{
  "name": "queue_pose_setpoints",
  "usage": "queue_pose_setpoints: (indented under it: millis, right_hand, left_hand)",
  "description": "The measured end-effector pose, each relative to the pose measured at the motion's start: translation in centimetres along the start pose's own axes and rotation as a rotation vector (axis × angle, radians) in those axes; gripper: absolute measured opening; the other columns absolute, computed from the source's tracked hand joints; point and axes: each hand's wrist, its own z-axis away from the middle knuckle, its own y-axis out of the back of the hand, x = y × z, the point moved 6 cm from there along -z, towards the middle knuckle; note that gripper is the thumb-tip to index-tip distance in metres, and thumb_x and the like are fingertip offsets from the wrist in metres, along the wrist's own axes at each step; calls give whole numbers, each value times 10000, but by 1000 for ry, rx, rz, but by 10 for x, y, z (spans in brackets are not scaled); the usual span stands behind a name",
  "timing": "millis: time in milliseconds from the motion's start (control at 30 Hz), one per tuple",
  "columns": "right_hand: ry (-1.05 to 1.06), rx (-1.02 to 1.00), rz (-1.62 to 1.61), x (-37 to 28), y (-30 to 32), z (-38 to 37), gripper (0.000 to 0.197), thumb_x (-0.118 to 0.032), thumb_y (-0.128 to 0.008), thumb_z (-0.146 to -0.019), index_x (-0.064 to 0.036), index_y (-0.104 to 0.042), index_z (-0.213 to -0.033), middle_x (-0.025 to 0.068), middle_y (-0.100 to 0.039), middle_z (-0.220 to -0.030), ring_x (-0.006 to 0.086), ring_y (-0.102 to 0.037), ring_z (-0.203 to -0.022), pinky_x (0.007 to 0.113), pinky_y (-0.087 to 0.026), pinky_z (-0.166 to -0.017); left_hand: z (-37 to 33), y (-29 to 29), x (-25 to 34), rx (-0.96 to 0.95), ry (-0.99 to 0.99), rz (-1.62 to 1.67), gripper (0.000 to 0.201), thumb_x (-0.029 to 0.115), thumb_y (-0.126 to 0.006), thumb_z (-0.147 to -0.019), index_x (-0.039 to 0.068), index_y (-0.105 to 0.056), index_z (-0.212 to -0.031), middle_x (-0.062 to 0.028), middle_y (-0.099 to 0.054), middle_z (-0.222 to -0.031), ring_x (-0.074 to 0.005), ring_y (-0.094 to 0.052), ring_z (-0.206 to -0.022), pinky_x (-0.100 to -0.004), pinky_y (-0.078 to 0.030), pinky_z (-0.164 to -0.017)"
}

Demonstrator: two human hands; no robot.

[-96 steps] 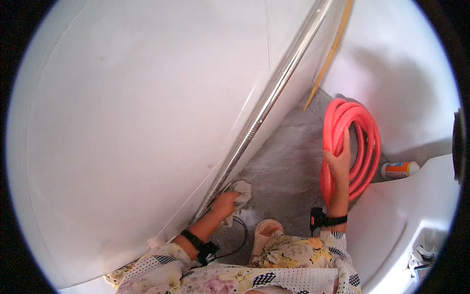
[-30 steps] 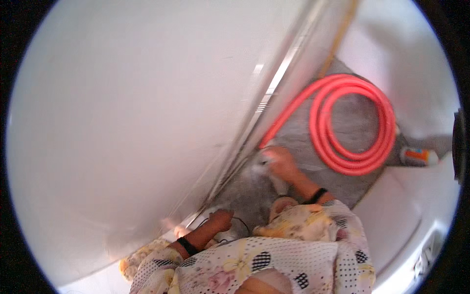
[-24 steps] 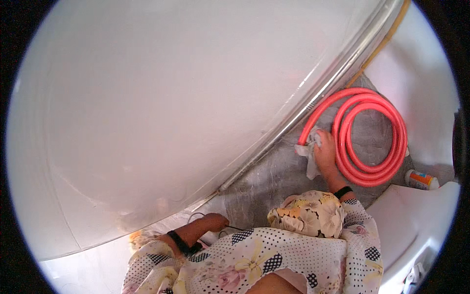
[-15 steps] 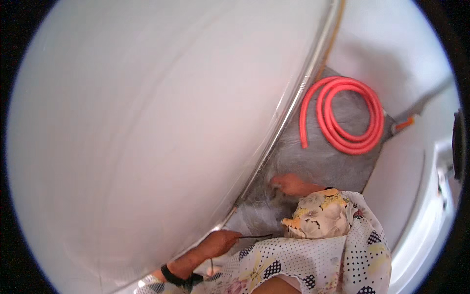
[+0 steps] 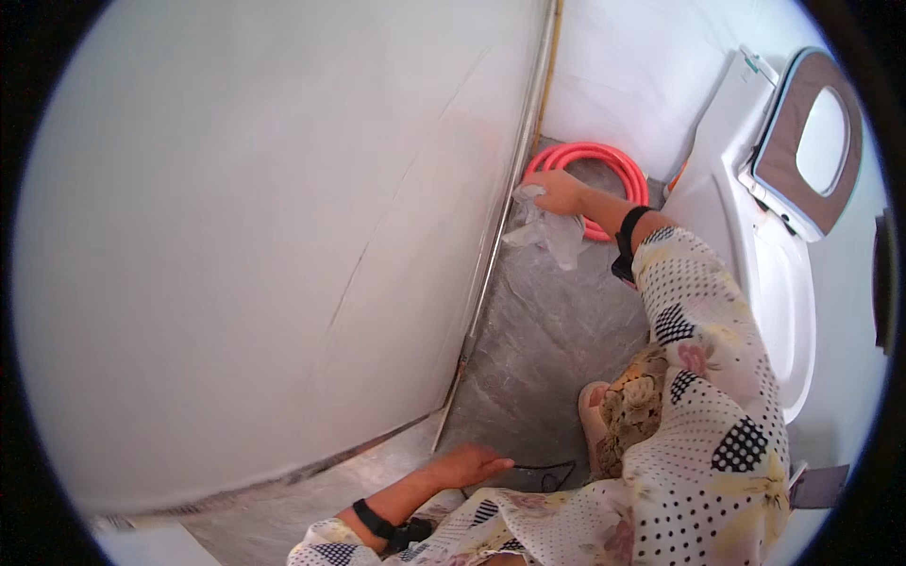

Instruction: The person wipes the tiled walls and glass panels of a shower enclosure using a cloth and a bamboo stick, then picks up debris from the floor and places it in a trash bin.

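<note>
My right hand (image 5: 557,191) is stretched far forward, low beside the panel's foot. Its fingers are closed on a crumpled, whitish see-through sheet (image 5: 561,238), which hangs down over the floor; I cannot tell if it is plastic or a thin wipe. Just behind that hand lies a coiled red hose (image 5: 634,179), partly covered by the hand and sheet. My left hand (image 5: 469,465) is near me, fingers curled, by the panel's near corner. A thin black cord (image 5: 557,466) shows at its thumb; whether the hand grips it is hidden.
A large pale panel (image 5: 264,245) with a metal edge strip (image 5: 491,247) stands on the left. To the right is a white toilet (image 5: 783,311) with a raised, brown-covered seat (image 5: 797,156). Grey floor (image 5: 514,330) runs between them. My slipper (image 5: 595,420) is at the lower middle.
My right hand has moved forward from near my knee to the hose, the whitish sheet now plainly in it. The view has shifted, bringing the toilet in. My left hand is still low down.
</note>
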Motion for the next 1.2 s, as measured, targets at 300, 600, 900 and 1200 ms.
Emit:
queue_pose_setpoints:
  millis: [300, 600, 900, 1200]
  right_hand:
    - [-754, 483, -116, 166, -2, 269, 437, -169, -586, -792, -46, -524, -1206, 207, -545, -1194, 353, -495, -1136, 409, -383, -965]
    - [-722, 522, -4, 151, -143, 288, 646, -138, -652, -693, -67, -451, -1304, 170, -448, -1334, 338, -411, -1231, 429, -302, -1039]
    - [412, 47, -459, -175, -248, 282, 500, -189, -585, -753, -117, -514, -1243, 91, -548, -1242, 281, -530, -1104, 418, -383, -947]
    - [192, -548, -494, -31, -119, 222, 302, -85, -557, -755, -112, -572, -1055, 127, -636, -923, 270, -618, -864, 387, -477, -743]
  left_hand:
    - [126, -26, 93, 590, 73, 107, 279, 267, -575, -893, -4, -634, -926, -153, -634, -894, -298, -610, -765, -339, -483, -679]
    - [133, -35, 110, 645, 240, 120, 228, 190, -580, -894, -32, -632, -904, -127, -651, -866, -178, -622, -664, -300, -499, -602]
    - [78, 14, 135, 518, 58, 6, 227, 202, -627, -863, -25, -616, -849, -124, -652, -890, -225, -612, -691, -313, -478, -593]
    - [100, -4, 123, 530, 86, -146, 278, 277, -608, -875, 9, -639, -941, -112, -649, -836, -218, -605, -649, -312, -482, -604]
